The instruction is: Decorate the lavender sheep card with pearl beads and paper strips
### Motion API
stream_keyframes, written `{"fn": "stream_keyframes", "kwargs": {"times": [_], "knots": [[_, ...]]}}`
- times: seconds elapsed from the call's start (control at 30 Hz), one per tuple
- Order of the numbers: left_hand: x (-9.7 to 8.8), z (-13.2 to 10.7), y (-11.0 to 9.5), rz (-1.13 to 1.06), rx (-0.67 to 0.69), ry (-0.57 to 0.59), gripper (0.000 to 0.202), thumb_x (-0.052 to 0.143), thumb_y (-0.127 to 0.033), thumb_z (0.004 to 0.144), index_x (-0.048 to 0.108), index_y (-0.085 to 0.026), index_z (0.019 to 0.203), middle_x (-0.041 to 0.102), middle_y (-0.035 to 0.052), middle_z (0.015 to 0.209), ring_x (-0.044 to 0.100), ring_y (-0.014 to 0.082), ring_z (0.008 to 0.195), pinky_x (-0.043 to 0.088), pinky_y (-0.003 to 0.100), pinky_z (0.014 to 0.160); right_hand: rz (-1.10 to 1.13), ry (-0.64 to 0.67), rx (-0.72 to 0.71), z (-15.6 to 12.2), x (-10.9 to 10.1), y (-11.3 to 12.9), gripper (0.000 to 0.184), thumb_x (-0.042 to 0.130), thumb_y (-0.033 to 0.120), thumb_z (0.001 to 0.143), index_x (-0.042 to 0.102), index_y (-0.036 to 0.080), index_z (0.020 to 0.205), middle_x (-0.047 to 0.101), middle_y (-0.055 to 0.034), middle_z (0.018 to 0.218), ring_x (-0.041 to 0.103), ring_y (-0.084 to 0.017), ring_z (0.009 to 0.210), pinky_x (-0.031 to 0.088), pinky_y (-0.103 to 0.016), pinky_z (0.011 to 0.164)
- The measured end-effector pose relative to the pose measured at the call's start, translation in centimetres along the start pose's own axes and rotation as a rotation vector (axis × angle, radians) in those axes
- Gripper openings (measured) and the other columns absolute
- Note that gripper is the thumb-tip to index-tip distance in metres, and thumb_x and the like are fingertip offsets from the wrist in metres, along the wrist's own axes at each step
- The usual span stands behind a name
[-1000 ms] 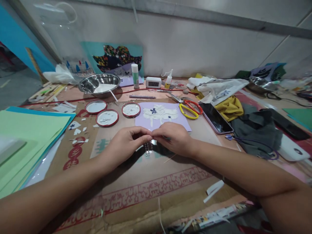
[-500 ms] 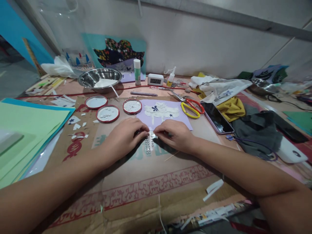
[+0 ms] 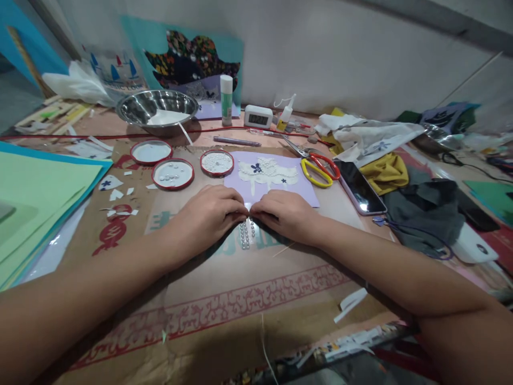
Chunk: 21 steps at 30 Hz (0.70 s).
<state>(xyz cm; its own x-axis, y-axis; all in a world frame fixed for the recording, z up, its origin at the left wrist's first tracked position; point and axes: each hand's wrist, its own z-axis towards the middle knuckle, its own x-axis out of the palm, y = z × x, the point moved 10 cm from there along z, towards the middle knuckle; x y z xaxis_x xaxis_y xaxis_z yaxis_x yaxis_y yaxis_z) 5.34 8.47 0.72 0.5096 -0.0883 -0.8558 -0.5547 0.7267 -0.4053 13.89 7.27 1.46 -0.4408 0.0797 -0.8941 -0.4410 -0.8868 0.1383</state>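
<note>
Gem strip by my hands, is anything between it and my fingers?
Nothing visible is in the way: your left hand and right hand nearly meet at the far end of the gem strip, though exact contact is too small to tell.

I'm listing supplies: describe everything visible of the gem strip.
The gem strip looks like clear plastic bearing small, round, silvery gems in lengthwise rows, the left ones ending lower in view. It appears flat, nearer the person than the purple card. The left hand and right hand meet at its far end, hiding any grip.
</note>
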Motion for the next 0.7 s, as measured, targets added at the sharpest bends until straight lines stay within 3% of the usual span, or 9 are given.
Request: {"fn": "stream_keyframes", "kwargs": {"times": [0.23, 0.7], "knots": [[0.0, 0.0, 0.0, 0.025, 0.011, 0.004, 0.019, 0.058, -0.028, 0.096, 0.074, -0.018, 0.094, 0.075, 0.0064, 0.096, 0.066, 0.0219, 0.088, 0.046, 0.036, 0.082, -0.098, 0.015, -0.108, -0.1, 0.3, 1.0, 0.024, 0.045, 0.02, 0.103, 0.067, 0.014, 0.095, 0.068, -0.0058, 0.076, 0.056, -0.018, 0.07, 0.039, -0.03, 0.064], [0.0, 0.2, -0.2, 0.063, 0.0, 0.018, 0.021, 0.057, -0.028, 0.096, 0.075, -0.02, 0.091, 0.076, 0.0052, 0.095, 0.067, 0.0217, 0.088, 0.043, 0.036, 0.08, -0.132, 0.083, -0.149, -0.3, 0.5, 1.6, 0.027, 0.04, 0.02, 0.105, 0.065, 0.014, 0.095, 0.064, -0.0052, 0.076, 0.052, -0.018, 0.072, 0.037, -0.031, 0.065]]}}
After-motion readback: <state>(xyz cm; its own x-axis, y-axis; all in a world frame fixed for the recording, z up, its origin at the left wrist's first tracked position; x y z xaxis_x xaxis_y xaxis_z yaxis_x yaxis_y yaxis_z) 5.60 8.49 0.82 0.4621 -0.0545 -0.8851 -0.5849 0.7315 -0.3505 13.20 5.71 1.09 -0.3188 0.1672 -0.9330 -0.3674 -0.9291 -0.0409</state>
